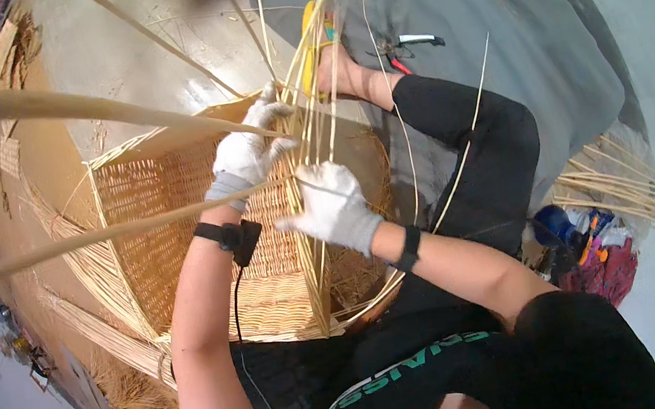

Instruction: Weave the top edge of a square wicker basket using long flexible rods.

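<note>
A rectangular wicker basket (166, 180) of tan woven rods stands between my legs. Long upright wicker rods (318, 123) rise from its right side. My left hand (247, 144), in a white knit glove, reaches over the basket to this side, fingers apart and against the rods. A thick rod passes in front of its knuckles. My right hand (333, 203), gloved too, lies just nearer to me. Its fingers curl over the woven edge at the foot of a rod (113, 232) that slants left; its thumb sticks out. The curled fingertips are partly hidden.
White-handled cutters (421, 39) and a red-handled tool (400, 66) lie on a grey sheet (529, 55) beyond my yellow sandal (309, 50). Bundles of rods (101, 284) lie left, more rods (641, 193) right, beside a pile of coloured cloth (600, 257).
</note>
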{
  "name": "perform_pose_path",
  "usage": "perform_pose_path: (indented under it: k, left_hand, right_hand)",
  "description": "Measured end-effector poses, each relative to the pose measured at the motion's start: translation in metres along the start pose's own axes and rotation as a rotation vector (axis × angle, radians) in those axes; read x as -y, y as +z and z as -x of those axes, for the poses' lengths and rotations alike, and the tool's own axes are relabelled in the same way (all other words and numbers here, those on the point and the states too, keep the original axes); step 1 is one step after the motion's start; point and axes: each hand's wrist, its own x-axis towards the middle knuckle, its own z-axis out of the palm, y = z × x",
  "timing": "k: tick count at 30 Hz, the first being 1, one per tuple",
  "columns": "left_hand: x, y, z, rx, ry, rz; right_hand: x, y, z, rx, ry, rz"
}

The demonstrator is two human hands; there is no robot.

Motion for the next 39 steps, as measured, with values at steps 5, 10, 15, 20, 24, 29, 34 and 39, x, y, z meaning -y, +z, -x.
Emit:
perform_pose_path:
  k: [5, 10, 15, 20, 24, 29, 34, 39]
  left_hand:
    - [0.01, -0.007, -0.005, 0.067, 0.069, 0.044]
    - [0.005, -0.014, 0.0, 0.107, 0.02, 0.088]
    - [-0.005, 0.007, 0.006, -0.07, -0.004, -0.076]
    - [-0.011, 0.015, 0.004, -0.178, 0.018, -0.174]
    - [-0.016, 0.013, 0.001, -0.068, -0.055, -0.165]
    - [0.002, 0.017, 0.004, -0.073, 0.039, 0.053]
    - [0.015, 0.018, -0.002, -0.062, 0.112, 0.08]
    - [0.009, 0.012, 0.003, -0.023, 0.124, -0.014]
  right_hand:
    - [-0.013, 0.049, -0.013, -0.16, -0.088, -0.272]
    - [-0.001, 0.05, -0.012, -0.215, -0.108, -0.149]
    - [-0.011, 0.044, -0.005, -0.241, -0.108, -0.274]
    - [-0.023, 0.028, 0.0, -0.056, 0.305, -0.729]
    - [-0.042, 0.017, -0.03, 0.316, 0.209, -0.485]
    - [-0.03, 0.037, -0.015, 0.015, 0.072, -0.726]
    - [-0.022, 0.03, -0.015, 0.007, 0.05, -0.682]
    - [-0.028, 0.001, -0.019, 0.133, -0.06, -0.293]
